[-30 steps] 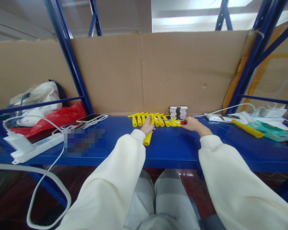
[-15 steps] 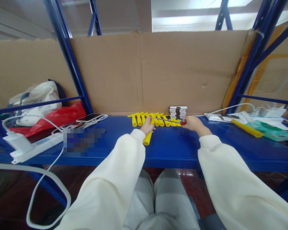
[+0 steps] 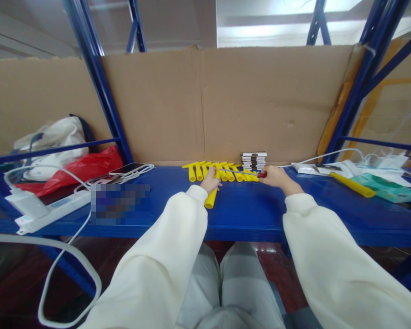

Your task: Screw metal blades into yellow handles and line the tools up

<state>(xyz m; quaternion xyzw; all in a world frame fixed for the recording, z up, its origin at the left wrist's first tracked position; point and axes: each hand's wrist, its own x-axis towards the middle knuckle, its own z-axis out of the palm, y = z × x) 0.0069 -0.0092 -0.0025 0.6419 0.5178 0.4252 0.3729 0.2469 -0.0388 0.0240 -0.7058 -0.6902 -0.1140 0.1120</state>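
Observation:
Near the middle of the blue shelf my left hand [image 3: 210, 181] is closed around a yellow tube [image 3: 210, 200], whose wider round end points toward me. In my right hand [image 3: 276, 176] is a screwdriver [image 3: 240, 172] with a red handle. Its long metal shaft runs left to the upper part of the held tube; whether the tip is seated there is too small to tell. Behind my hands stands a row of yellow T-shaped pieces [image 3: 192, 173], partly hidden by my left hand and the shaft.
A stack of small white boxes [image 3: 254, 161] rises against the cardboard panel [image 3: 260, 100]. On the right lie a yellow tube-like piece [image 3: 352, 184] and a green pack [image 3: 387, 187]. Leftward are a phone [image 3: 132, 168], a white power strip [image 3: 56, 209] and a red bag [image 3: 85, 167].
The red handle appears slightly turned in my right hand. Both hands and the held tube stay in the same place.

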